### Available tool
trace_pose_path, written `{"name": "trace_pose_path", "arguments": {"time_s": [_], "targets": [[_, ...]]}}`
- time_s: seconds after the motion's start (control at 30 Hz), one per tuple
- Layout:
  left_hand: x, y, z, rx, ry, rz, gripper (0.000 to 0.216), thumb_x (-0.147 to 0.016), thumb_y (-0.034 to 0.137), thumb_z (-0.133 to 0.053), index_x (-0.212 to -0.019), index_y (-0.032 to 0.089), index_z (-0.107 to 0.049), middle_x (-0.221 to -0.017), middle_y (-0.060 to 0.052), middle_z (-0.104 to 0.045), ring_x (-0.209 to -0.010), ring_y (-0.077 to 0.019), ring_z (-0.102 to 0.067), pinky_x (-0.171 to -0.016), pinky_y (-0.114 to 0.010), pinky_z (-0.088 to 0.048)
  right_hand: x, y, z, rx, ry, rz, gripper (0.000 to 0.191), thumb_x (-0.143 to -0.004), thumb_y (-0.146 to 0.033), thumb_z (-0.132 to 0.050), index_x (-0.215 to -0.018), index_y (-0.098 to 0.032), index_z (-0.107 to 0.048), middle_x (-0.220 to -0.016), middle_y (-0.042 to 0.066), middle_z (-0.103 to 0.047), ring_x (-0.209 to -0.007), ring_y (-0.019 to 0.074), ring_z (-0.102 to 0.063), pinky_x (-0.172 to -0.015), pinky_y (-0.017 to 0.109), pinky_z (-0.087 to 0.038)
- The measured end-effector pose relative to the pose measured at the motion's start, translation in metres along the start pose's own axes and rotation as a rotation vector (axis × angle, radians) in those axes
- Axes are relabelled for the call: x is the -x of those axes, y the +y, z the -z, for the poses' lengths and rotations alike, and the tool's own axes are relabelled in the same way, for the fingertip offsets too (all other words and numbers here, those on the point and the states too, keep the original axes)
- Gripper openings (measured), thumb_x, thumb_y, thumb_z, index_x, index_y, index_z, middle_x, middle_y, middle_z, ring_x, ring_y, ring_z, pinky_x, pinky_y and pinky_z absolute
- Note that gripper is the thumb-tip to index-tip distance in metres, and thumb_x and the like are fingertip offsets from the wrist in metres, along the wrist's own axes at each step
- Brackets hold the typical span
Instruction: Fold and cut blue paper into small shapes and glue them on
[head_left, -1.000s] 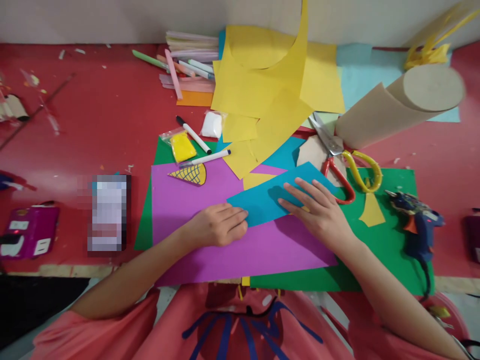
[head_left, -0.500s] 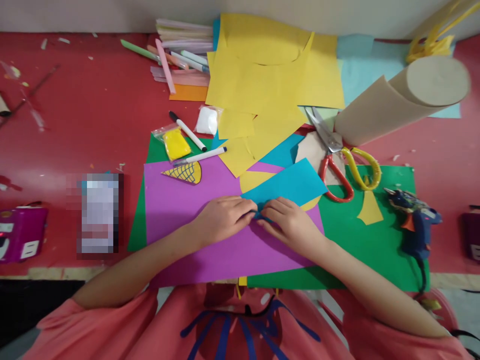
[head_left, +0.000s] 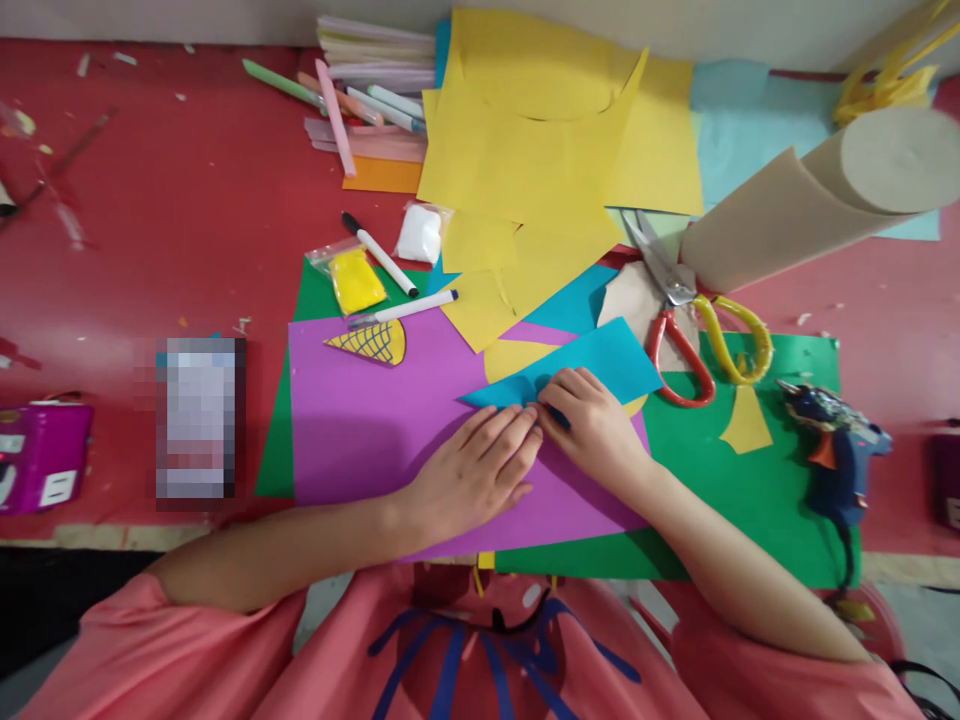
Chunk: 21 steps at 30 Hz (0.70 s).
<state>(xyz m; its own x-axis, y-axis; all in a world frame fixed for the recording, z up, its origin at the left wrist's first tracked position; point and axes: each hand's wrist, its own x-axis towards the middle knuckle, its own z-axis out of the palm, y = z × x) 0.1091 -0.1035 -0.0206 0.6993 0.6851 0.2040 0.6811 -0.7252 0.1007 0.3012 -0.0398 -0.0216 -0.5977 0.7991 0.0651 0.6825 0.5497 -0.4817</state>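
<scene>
A blue paper piece [head_left: 600, 362] lies folded on a purple sheet [head_left: 360, 420], which rests on a green sheet [head_left: 750, 500]. My left hand [head_left: 472, 470] lies flat, fingers stretched out, pressing the near edge of the blue paper against the purple sheet. My right hand [head_left: 592, 425] has its fingers curled and pressed down on the blue paper's fold, touching the left hand's fingertips. A yellow cone cut-out [head_left: 371, 343] with a grid drawn on it lies at the purple sheet's far left corner.
Red and yellow scissors [head_left: 690, 320], a blue glue gun [head_left: 836, 440], a brown paper roll [head_left: 810, 200], yellow sheets [head_left: 540, 140], two markers [head_left: 382, 255], small bags of yellow and white clay, and a pile of pens lie on the red table [head_left: 165, 220].
The blue paper went from lying flat to being folded over. My right hand came in from its far end to the fold, and my left hand opened flat on it.
</scene>
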Motion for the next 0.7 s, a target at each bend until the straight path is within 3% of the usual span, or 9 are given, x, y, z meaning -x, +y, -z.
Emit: {"name": "trace_pose_path", "arguments": {"time_s": [0.3, 0.7], "targets": [[-0.0012, 0.0043, 0.0018, -0.03, -0.21, 0.13, 0.071, -0.094, 0.045, -0.046, -0.146, 0.0, -0.03, -0.151, -0.025, -0.037, -0.141, -0.0359, -0.036, -0.114, -0.051, -0.032, -0.0065, 0.0047, 0.0014, 0.103, -0.063, 0.062, 0.033, -0.1, -0.026, -0.037, -0.079, -0.016, -0.062, -0.079, 0.01, -0.061, -0.074, 0.0229, -0.049, -0.068, 0.035, -0.04], [0.0018, 0.0089, -0.0011, -0.019, -0.252, 0.157, 0.078, -0.091, 0.054, -0.049, -0.147, 0.003, -0.03, -0.153, -0.025, -0.032, -0.142, -0.0382, -0.032, -0.115, -0.053, -0.03, -0.0073, 0.0006, -0.0017, 0.166, -0.052, 0.01, 0.029, -0.097, -0.026, -0.044, -0.077, -0.015, -0.062, -0.08, 0.009, -0.061, -0.076, 0.0227, -0.051, -0.067, 0.034, -0.038]]}}
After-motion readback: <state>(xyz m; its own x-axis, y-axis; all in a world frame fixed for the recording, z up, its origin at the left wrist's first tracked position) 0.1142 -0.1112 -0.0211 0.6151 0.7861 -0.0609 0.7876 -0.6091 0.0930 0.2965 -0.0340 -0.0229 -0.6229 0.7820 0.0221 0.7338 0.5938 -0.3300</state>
